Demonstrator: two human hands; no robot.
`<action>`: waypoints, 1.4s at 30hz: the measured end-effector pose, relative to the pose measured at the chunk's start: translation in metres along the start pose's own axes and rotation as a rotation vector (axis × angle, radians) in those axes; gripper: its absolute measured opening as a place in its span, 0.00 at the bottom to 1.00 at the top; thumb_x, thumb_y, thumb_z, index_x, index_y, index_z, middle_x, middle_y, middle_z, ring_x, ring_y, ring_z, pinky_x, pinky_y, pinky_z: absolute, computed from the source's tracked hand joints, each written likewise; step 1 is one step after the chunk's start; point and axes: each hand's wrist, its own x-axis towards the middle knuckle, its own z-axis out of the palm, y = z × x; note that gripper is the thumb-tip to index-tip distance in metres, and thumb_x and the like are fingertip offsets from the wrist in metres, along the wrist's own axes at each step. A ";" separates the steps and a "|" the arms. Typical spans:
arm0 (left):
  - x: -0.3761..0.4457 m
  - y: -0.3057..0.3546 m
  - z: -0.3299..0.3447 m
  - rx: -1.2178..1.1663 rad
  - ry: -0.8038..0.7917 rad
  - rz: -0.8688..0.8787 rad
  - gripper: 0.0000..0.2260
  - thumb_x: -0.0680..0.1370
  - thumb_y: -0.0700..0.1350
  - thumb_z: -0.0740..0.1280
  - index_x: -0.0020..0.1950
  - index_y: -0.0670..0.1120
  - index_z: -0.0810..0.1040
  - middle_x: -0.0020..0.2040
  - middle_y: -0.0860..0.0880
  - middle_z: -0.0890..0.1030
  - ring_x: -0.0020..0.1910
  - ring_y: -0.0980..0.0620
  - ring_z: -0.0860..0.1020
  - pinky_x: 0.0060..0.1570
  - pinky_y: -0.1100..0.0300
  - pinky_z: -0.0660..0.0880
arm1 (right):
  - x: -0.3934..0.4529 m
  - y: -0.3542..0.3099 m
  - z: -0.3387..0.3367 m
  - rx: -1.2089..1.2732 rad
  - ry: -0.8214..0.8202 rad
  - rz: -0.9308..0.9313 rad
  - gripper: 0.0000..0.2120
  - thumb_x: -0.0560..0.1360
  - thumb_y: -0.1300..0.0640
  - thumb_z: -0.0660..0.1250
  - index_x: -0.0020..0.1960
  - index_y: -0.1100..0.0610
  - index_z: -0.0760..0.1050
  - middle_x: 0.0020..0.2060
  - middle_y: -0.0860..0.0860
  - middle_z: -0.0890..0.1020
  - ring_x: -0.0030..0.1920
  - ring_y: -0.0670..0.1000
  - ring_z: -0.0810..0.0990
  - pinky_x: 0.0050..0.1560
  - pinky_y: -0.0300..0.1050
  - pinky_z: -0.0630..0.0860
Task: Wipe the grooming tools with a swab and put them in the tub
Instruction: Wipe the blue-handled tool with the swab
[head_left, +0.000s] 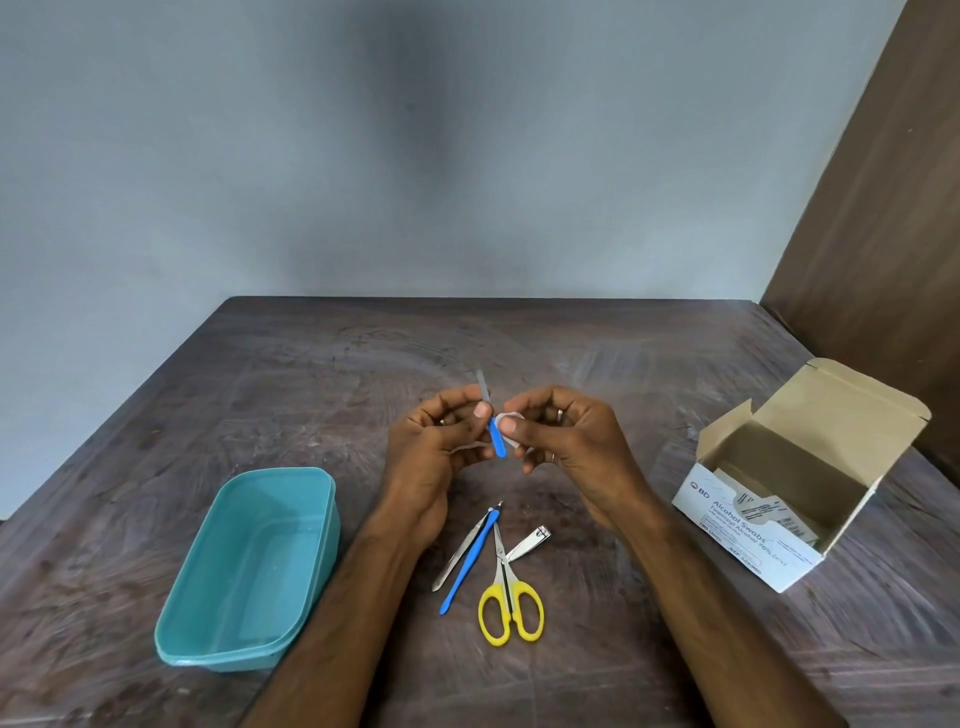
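Note:
My left hand pinches a nail file with a blue handle and a thin metal blade pointing up and away. My right hand presses a white swab against the file's handle. Both hands hover above the middle of the table. The teal tub stands at the front left with nothing in it. On the table below my hands lie metal tweezers, a blue-handled cuticle tool, yellow-handled scissors and a metal nail clipper.
An open cardboard box of alcohol swabs stands at the right, its lid flap up. A brown panel rises at the right behind it. The dark wooden table meets a grey wall at the back.

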 end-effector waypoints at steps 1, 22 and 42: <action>0.000 0.001 0.000 -0.023 0.000 0.003 0.08 0.74 0.34 0.68 0.50 0.43 0.81 0.40 0.47 0.85 0.37 0.50 0.83 0.38 0.57 0.81 | 0.000 0.000 0.000 0.000 0.009 -0.004 0.06 0.71 0.67 0.75 0.46 0.61 0.82 0.33 0.54 0.83 0.31 0.50 0.80 0.30 0.43 0.78; -0.002 0.001 0.004 -0.010 0.039 0.134 0.06 0.73 0.34 0.71 0.49 0.41 0.82 0.40 0.44 0.86 0.39 0.47 0.84 0.43 0.55 0.83 | 0.000 -0.003 -0.002 0.065 0.023 0.051 0.05 0.70 0.68 0.75 0.43 0.60 0.82 0.37 0.57 0.85 0.38 0.52 0.84 0.35 0.46 0.83; -0.007 0.003 0.008 0.070 0.062 0.160 0.04 0.72 0.36 0.73 0.47 0.39 0.83 0.41 0.39 0.86 0.38 0.46 0.85 0.39 0.58 0.82 | -0.002 -0.004 0.001 -0.033 0.114 -0.030 0.06 0.71 0.63 0.76 0.46 0.63 0.81 0.33 0.54 0.84 0.31 0.53 0.82 0.31 0.48 0.81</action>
